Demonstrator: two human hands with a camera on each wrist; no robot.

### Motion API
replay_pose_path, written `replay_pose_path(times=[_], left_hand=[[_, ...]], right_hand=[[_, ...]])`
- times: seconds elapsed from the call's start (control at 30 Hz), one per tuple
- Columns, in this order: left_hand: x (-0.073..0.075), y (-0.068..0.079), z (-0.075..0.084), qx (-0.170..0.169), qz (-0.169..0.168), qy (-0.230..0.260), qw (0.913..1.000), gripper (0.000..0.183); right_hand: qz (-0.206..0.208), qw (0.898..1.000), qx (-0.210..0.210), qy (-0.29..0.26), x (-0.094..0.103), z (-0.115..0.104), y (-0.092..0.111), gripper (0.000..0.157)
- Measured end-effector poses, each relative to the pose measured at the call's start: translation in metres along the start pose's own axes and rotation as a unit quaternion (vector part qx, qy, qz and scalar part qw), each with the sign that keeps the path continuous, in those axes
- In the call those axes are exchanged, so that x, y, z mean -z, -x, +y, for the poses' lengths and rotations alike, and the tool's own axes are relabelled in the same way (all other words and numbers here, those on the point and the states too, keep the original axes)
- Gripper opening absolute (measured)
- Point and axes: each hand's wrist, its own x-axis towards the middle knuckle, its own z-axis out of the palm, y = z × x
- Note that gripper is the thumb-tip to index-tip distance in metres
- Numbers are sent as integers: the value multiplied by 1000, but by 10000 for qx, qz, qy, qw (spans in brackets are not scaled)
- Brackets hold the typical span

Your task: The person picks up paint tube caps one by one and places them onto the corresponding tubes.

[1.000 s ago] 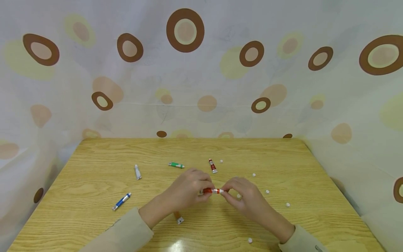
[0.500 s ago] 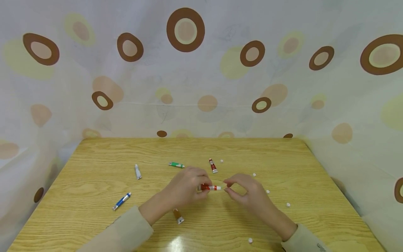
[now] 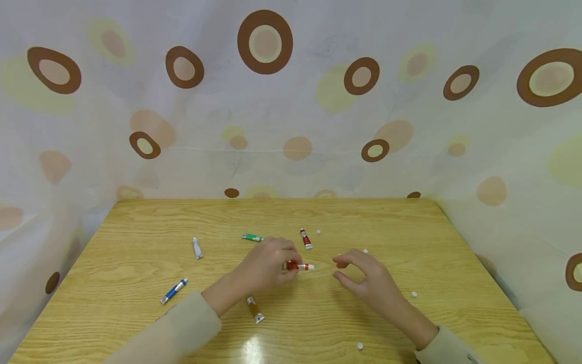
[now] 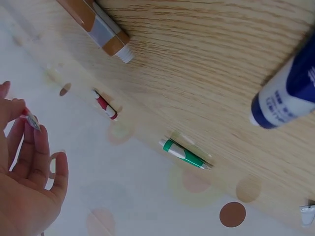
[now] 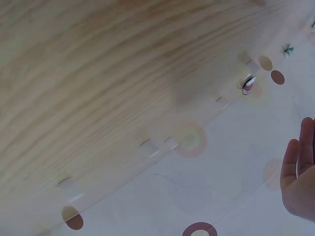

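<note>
My left hand (image 3: 273, 263) pinches a small orange-red paint tube (image 3: 302, 266) between thumb and fingers. Its white end points right, towards the other hand; whether a cap sits on it I cannot tell. In the left wrist view only the tube's crimped silver tail (image 4: 33, 122) shows beyond the fingers. A short distance to the right, my right hand (image 3: 370, 280) hovers with thumb and index finger spread apart and nothing visible between them. Just below the left hand lies a brown paint tube (image 3: 255, 310). Behind it is a dark red tube (image 3: 306, 238).
On the wooden table (image 3: 291, 338) also lie a green tube (image 3: 252, 237), a white tube (image 3: 197, 248) and a blue tube (image 3: 174, 291). Several small white caps are scattered on the right, among them a cap (image 3: 360, 346) near the front. A patterned curtain (image 3: 291, 111) surrounds the table.
My right hand has let go of the tube's white end and drawn away to the right. My left hand has moved slightly left and back with the tube.
</note>
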Motion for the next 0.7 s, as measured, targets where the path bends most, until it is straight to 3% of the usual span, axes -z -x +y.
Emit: replay_pose_path(times=[0.7], left_hand=[[-18,5,-20,684,-731,58,9950,10]], right_hand=[[-272,9990,-346,46,3,13,21,33]])
